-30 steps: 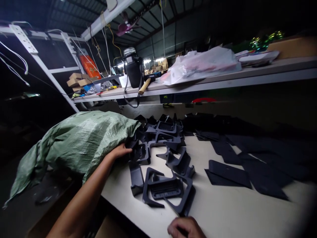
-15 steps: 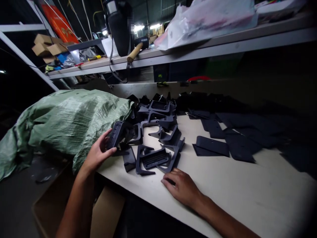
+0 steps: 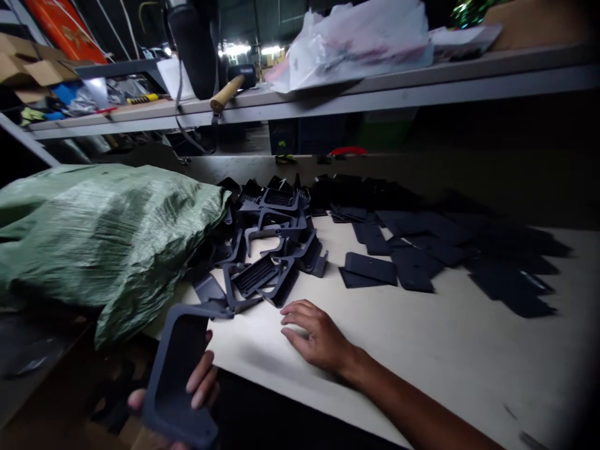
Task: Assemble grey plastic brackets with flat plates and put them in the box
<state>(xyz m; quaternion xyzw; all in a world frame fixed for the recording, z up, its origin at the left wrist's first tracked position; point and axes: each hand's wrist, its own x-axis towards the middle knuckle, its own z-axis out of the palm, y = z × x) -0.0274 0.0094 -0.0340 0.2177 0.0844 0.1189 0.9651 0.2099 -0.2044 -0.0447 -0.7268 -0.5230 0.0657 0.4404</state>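
A dark grey, angular bracket [image 3: 171,375] is held up in the person's left hand [image 3: 202,380], low and left of centre, just off the near edge of the table. The hand grips it from behind and below: fingers wrap round the right side, the thumb tip shows at the left, and the palm is hidden. The bracket's long side runs away from the viewer, leaning a little to the right, and a shorter arm turns off its far end toward the table; whether that arm touches the parts behind it cannot be told. The right hand [image 3: 319,340], farther from the bracket and well to its right, is above the pale tabletop [image 3: 445,350], holding nothing, its fingers loosely curled and pointing left; whether it rests on the surface is unclear. Just beyond its fingertips lies a jumbled pile of similar brackets [image 3: 255,275]. To the right of the pile, flat dark plates [image 3: 415,269] are spread in overlapping layers. A green woven sack [image 3: 107,231] bulges at the left. Above, a shelf [image 3: 375,97] carries a wooden-handled hammer [image 3: 227,94] and a whitish plastic bag [image 3: 356,44].
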